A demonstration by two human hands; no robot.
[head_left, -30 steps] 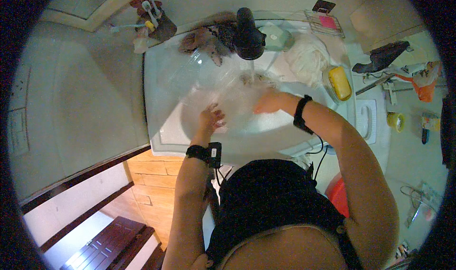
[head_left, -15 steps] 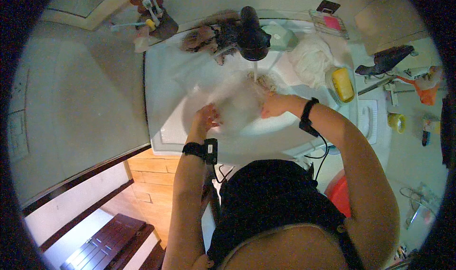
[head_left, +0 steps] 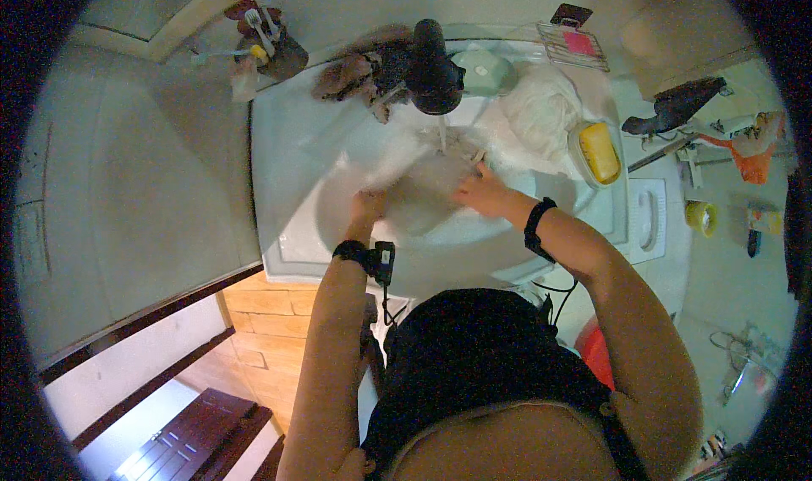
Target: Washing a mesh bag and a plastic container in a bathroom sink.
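Both my hands are low in the white washbasin (head_left: 292, 236), on either side of a blurred grey-white mass (head_left: 420, 195) in cloudy water. I cannot tell whether it is wet cloth or suds. My left hand (head_left: 368, 204) is curled at its left edge, fingertips hidden. On the right edge, my right hand (head_left: 484, 192) has its fingers bent inward, and what they grip is hidden. A thin stream falls from the dark tap (head_left: 436, 79) just beyond. Light brown bits of something (head_left: 476, 155) show beside my right fingers.
A bunched white cloth (head_left: 541, 113) and a yellow soap bar (head_left: 600, 153) in a dish sit on the basin's right rim. Dark crumpled cloth (head_left: 347, 77) lies left of the tap, a pale green rounded object (head_left: 486, 71) right of it. A toothbrush holder (head_left: 283, 57) stands at far left.
My left hand has drawn its fingers in, and they no longer show spread. My right hand has shifted slightly, its fingers more visible. The view has moved a little; water keeps running.
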